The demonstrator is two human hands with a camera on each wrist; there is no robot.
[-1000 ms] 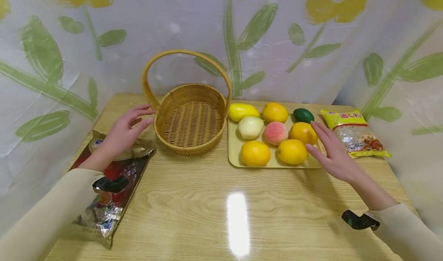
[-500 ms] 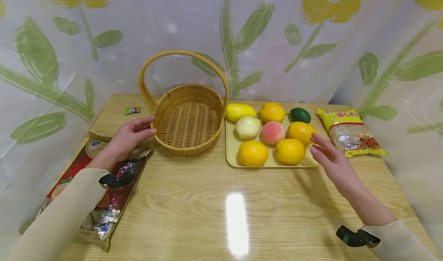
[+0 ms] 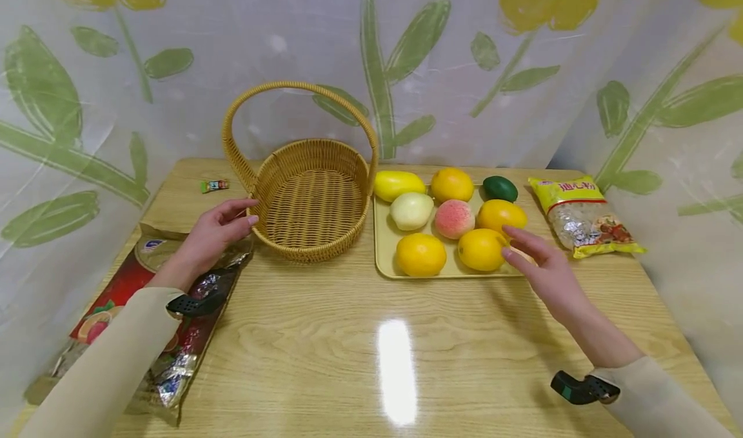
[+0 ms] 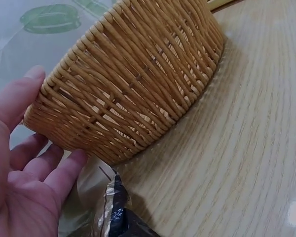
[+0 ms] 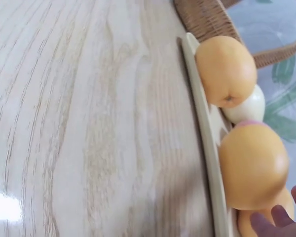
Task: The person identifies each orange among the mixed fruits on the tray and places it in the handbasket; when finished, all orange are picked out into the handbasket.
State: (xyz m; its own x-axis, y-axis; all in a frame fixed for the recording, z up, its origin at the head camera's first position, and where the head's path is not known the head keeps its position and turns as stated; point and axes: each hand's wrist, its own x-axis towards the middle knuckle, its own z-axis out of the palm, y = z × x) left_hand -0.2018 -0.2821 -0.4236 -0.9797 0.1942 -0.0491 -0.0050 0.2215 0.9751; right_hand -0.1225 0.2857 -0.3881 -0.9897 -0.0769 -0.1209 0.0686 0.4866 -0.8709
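Observation:
My left hand (image 3: 213, 237) holds the left side of a wicker basket (image 3: 310, 255) with a tall arched handle; nothing lies inside it. In the left wrist view the thumb meets the basket's rim and the other fingers rest along its outer wall. My right hand (image 3: 548, 273) reaches over the right end of a pale yellow tray (image 3: 381, 257), fingers spread and holding nothing. Its fingertips come close to the front right orange (image 3: 482, 249) and the orange (image 3: 502, 214) behind it. Also there are another front orange (image 3: 420, 255), a pink peach (image 3: 455, 219) and a pale round fruit (image 3: 411, 211).
Farther back sit a long yellow fruit (image 3: 399, 186), an orange (image 3: 452, 184) and a dark green fruit (image 3: 500, 189). A red-brown foil bag (image 3: 124, 283) lies under the left arm, a yellow-topped bag (image 3: 589, 215) at right. One small wrapped packet (image 3: 215, 185) lies back left.
The left hand has come up against the basket's rim, and the small packet behind it has come into sight. My right hand has dropped from the rear fruit toward the front right orange.

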